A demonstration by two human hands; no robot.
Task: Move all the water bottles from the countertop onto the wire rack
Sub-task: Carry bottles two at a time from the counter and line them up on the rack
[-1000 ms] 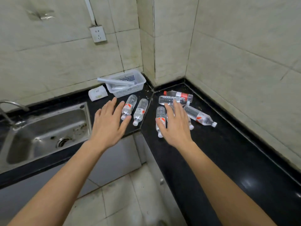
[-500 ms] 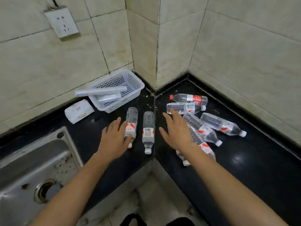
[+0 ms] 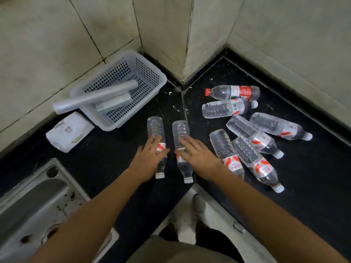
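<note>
Several clear water bottles with red-and-white labels lie on the black countertop (image 3: 114, 164) in the corner. My left hand (image 3: 150, 158) lies on top of the left bottle (image 3: 154, 128), fingers stretched along it. My right hand (image 3: 195, 154) covers the bottle beside it (image 3: 180, 130) the same way. Both bottles lie flat with their white caps toward me. To the right is a loose pile of bottles, among them a red-capped one (image 3: 233, 92) at the back and one nearest me (image 3: 256, 164). No wire rack is in view.
A white perforated basket (image 3: 152, 76) holding grey rolls stands against the left wall, with a white packet (image 3: 70, 131) beside it. A steel sink (image 3: 38, 202) is at the lower left. Tiled walls close the corner behind the bottles.
The view has come closer and tilted down. Both hands have moved forward and together; the right hand shifted left from the pile onto the second of the two side-by-side bottles.
</note>
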